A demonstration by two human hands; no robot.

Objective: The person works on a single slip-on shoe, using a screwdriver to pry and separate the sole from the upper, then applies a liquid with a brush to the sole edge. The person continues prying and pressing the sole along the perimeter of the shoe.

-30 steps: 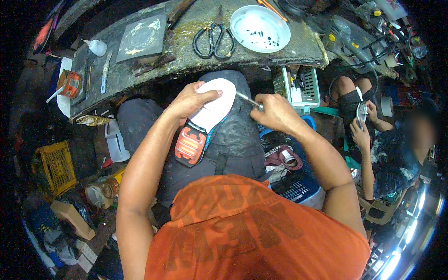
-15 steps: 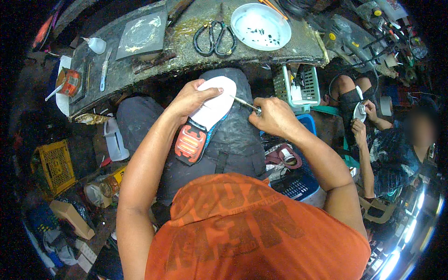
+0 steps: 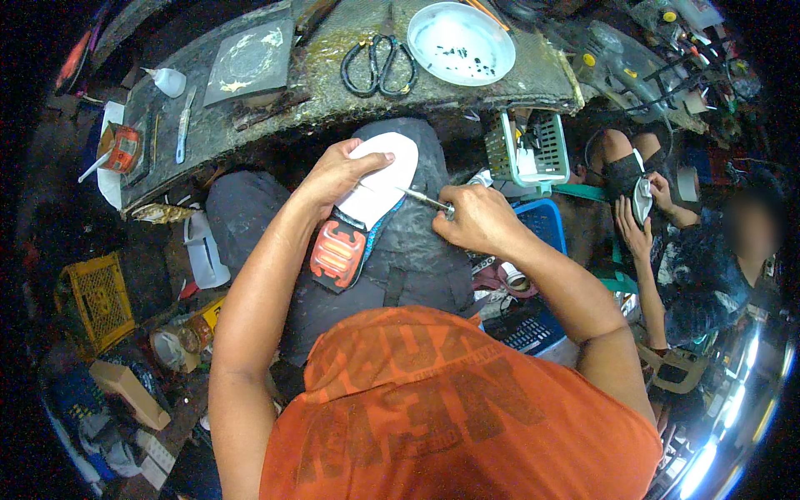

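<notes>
A shoe (image 3: 339, 252) lies sole up across my thigh, with an orange and black heel, a blue side and a white sole piece (image 3: 381, 179) over its front part. My left hand (image 3: 340, 173) grips the shoe's far left side, thumb pressed on the white piece. In my right hand (image 3: 475, 215) is a thin pointed metal tool that looks like an awl (image 3: 425, 199). Its tip meets the right edge of the white piece near the middle of the shoe. The fingers of my left hand under the shoe are hidden.
Ahead stands a worn workbench (image 3: 325, 92) with scissors (image 3: 379, 67), a white bowl (image 3: 461, 43), a grey slab (image 3: 250, 60) and a knife (image 3: 185, 125). A green basket (image 3: 531, 150) and a blue crate (image 3: 542, 225) are at my right. Beyond them a person holds a pale piece.
My right hand and the tool have moved slightly toward me and left, so the tip is lower along the white piece's edge. My left hand keeps its hold.
</notes>
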